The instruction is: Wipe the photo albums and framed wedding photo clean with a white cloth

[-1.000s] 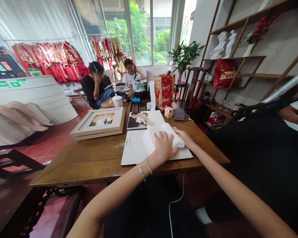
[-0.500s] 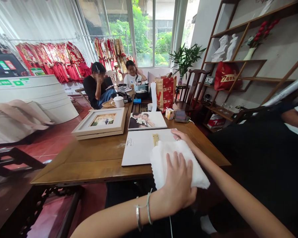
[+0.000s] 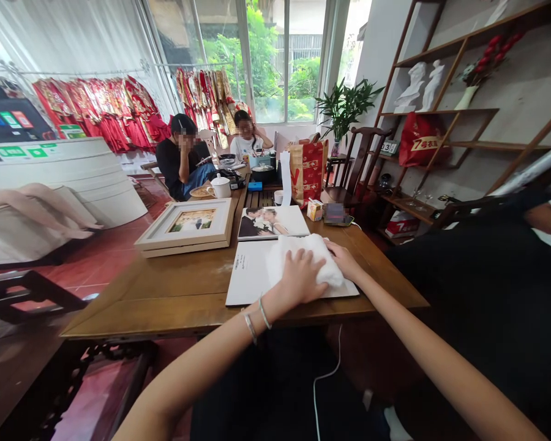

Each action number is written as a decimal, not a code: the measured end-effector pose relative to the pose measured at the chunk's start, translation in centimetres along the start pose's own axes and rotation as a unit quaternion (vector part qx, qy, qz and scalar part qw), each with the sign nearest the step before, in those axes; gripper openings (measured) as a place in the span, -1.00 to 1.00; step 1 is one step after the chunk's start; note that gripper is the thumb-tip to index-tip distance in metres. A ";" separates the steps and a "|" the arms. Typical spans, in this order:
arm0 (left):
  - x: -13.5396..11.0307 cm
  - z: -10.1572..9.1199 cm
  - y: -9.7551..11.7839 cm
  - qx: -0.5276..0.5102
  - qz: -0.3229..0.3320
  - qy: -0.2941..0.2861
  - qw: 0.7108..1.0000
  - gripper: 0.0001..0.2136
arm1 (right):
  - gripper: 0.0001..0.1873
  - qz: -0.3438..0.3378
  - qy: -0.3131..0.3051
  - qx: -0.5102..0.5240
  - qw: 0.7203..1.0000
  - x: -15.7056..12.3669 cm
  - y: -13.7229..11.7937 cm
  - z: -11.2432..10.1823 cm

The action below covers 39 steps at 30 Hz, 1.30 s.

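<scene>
A white cloth [image 3: 303,257] lies on a flat white album cover [image 3: 248,278] on the wooden table [image 3: 165,300]. My left hand [image 3: 300,278] presses down on the cloth with its fingers spread flat. My right hand [image 3: 344,260] rests at the cloth's right edge, on the album's right side, fingers flat and partly hidden by the cloth. Two bracelets circle my left wrist.
Behind the album lie a photo book [image 3: 273,222] and a framed picture [image 3: 188,223]. Farther back stand a red gift bag [image 3: 307,168], a teapot [image 3: 220,185] and small boxes. Two people sit at the far end. A shelf unit [image 3: 441,110] fills the right wall.
Half a second ago my left hand held the cloth near the table's front edge; it has since pushed the cloth forward onto the middle of the album, where it also was a second ago.
</scene>
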<state>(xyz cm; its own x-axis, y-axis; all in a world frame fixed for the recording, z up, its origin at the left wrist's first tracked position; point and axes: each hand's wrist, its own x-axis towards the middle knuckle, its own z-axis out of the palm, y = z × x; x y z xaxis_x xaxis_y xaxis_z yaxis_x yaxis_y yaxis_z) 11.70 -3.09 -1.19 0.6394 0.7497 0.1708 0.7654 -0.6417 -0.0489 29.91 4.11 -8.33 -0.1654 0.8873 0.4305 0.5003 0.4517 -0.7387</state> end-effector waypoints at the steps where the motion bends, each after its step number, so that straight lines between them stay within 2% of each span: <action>1: 0.7 0.1 -0.8 0.007 0.002 -0.007 1.000 -0.50 | -0.61 -0.003 0.000 -0.004 1.000 0.0 -0.1 0.0; 6: 3.1 0.8 -3.4 0.028 -0.006 -0.021 0.999 -0.48 | -0.61 -0.023 -0.005 -0.013 1.000 -0.1 -0.5 0.0; 11: 2.9 1.0 -3.6 0.021 0.008 -0.019 1.000 -0.49 | -0.58 -0.021 0.000 -0.019 1.000 -0.1 -0.8 0.0; 14: 1.3 0.5 -2.4 0.010 0.015 -0.029 0.999 -0.48 | -0.56 -0.017 0.001 -0.022 1.000 0.0 -0.7 0.0; 20: -4.4 -1.4 2.0 -0.011 0.045 -0.050 0.998 -0.38 | -0.60 0.004 0.003 -0.019 1.000 0.0 0.2 -0.1; 23: -5.6 -1.9 2.9 -0.016 0.057 -0.057 0.997 -0.37 | -0.64 0.008 0.012 -0.016 1.000 0.0 0.5 0.0; 27: -4.2 -1.6 1.6 -0.016 0.031 -0.056 0.998 -0.39 | -0.62 0.000 0.009 -0.032 0.999 0.0 0.3 0.0; 34: 0.7 0.3 -3.2 -0.002 0.008 -0.033 0.999 -0.45 | -0.58 -0.008 0.018 -0.052 0.998 0.1 0.1 0.1; 39: 1.4 0.5 -4.4 -0.005 0.000 -0.032 0.999 -0.48 | -0.59 -0.012 0.013 -0.043 0.999 0.1 0.1 0.2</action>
<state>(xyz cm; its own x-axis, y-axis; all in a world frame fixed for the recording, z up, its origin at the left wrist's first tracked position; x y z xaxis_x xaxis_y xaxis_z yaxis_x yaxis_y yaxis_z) 9.30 0.89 -1.25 0.6436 0.7577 0.1075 0.7643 -0.6436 -0.0399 29.80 4.26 -8.50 -0.1561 0.8731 0.4619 0.5678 0.4619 -0.6813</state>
